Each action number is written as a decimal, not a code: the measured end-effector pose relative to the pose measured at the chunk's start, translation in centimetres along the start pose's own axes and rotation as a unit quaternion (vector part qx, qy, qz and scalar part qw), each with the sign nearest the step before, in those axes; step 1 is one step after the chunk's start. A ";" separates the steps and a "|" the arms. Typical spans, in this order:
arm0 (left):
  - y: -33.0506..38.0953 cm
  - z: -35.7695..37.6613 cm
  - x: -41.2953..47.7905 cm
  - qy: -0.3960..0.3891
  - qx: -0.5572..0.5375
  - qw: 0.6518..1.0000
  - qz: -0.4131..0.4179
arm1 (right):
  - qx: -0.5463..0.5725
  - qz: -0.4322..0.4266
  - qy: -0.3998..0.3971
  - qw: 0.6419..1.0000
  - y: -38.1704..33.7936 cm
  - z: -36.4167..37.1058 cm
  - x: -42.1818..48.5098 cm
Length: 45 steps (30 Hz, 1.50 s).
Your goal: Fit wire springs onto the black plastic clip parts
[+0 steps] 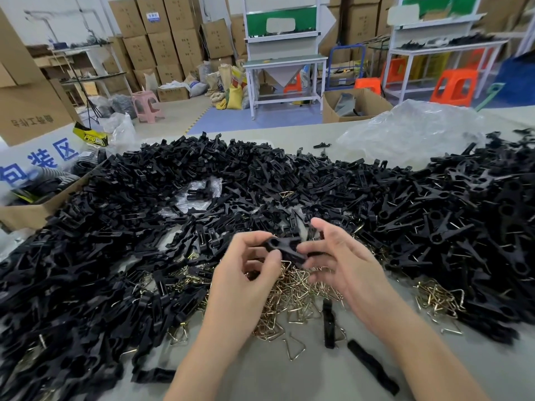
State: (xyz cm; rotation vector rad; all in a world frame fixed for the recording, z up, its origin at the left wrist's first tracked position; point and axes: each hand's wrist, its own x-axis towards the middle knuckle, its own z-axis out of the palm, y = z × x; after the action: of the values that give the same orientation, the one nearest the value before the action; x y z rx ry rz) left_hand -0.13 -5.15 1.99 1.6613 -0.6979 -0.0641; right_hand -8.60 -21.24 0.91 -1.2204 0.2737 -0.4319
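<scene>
Left hand (246, 273) and right hand (341, 264) pinch one black clip (285, 248).
It hangs above the spring pile (292, 287) on the desk (260, 371), seemingly mid-fitting; next, a spring likely needs hooking on.

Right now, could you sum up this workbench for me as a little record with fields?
Held: black clip part, pinched between left hand and right hand
Spring fitted on it: cannot tell
Below the hands: wire springs in a loose pile
Around: heap of black parts across the table
Far right: clear plastic bag
</scene>
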 end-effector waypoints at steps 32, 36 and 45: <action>-0.5 -0.2 0.8 0.135 -0.013 0.990 -0.033 | -0.580 -0.064 0.003 0.812 2.1 1.6 0.7; -0.5 -0.1 0.7 0.136 -0.016 0.990 -0.031 | -0.507 -0.049 0.005 0.860 1.6 1.1 0.2; -0.5 -0.4 0.7 0.066 -0.049 0.996 -0.035 | -0.244 -0.060 0.039 0.967 0.1 0.9 -0.2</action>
State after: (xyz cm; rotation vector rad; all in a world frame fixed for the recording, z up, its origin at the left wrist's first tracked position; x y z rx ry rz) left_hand 0.85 -5.11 1.85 1.5802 -0.5296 -0.0369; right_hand -8.32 -20.34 1.11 -1.7109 0.3899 -0.5379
